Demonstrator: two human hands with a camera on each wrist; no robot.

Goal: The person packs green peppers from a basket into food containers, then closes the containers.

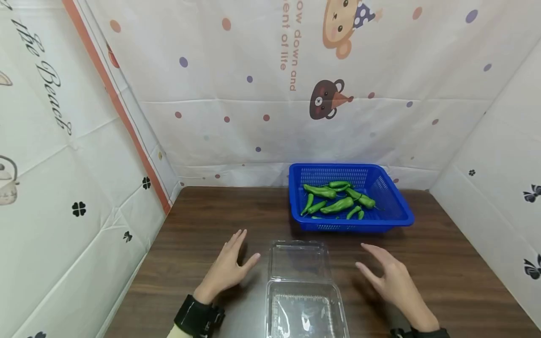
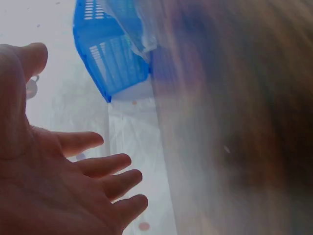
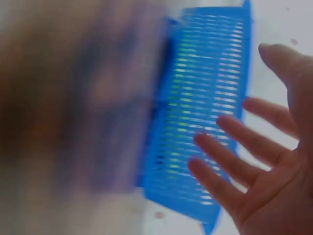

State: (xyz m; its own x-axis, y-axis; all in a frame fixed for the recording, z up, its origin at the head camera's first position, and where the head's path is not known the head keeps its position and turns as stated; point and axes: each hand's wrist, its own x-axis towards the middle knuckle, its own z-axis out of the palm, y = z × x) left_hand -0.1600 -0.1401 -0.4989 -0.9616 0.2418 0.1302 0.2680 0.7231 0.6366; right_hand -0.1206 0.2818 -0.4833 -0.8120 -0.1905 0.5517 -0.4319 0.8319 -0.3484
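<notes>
We see the clear clamshell box (image 1: 302,286) lying open on the desk (image 1: 444,263) between our left hand (image 1: 226,270) and right hand (image 1: 395,281), both grips released and empty. It looks light, thin, probably slippery; best held by its rims.

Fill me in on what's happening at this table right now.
A person sits at a wooden table with both hands open and holding nothing. The left hand and right hand hover on either side of a clear clamshell box, which lies open and looks empty. Neither hand touches it. Behind the box stands a blue basket with green peppers in it.
</notes>
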